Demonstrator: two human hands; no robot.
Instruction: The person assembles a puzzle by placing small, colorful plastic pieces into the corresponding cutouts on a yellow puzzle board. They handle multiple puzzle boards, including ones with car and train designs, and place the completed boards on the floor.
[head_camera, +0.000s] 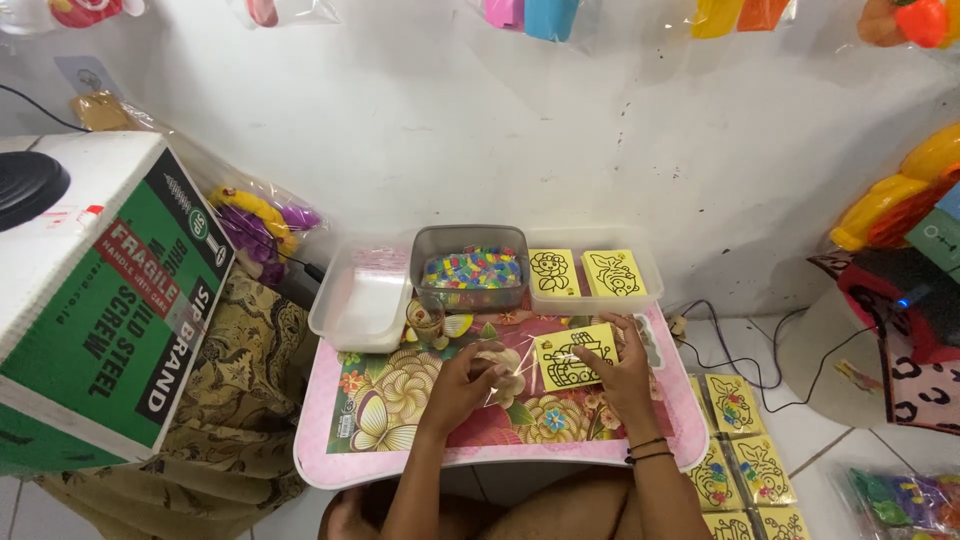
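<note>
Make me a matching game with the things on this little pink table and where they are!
Things:
1. Yellow card
2. Bin of colourful bits
3. Empty clear tub
4. Finished pictures

Places:
A. On the floor, right of the table
B. Under the right hand
C. Far left on the table
D. Middle back of the table

Pairs: 1-B, 2-D, 3-C, 4-A

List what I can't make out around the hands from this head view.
- Left hand: whatever lies under its palm and fingers is hidden.
- Yellow card: the right hand covers its right side; the drawing is too small to tell.
- Grey tub: coloured pieces too small to identify.
- Bottom floor cards: cut by the frame edge.
</note>
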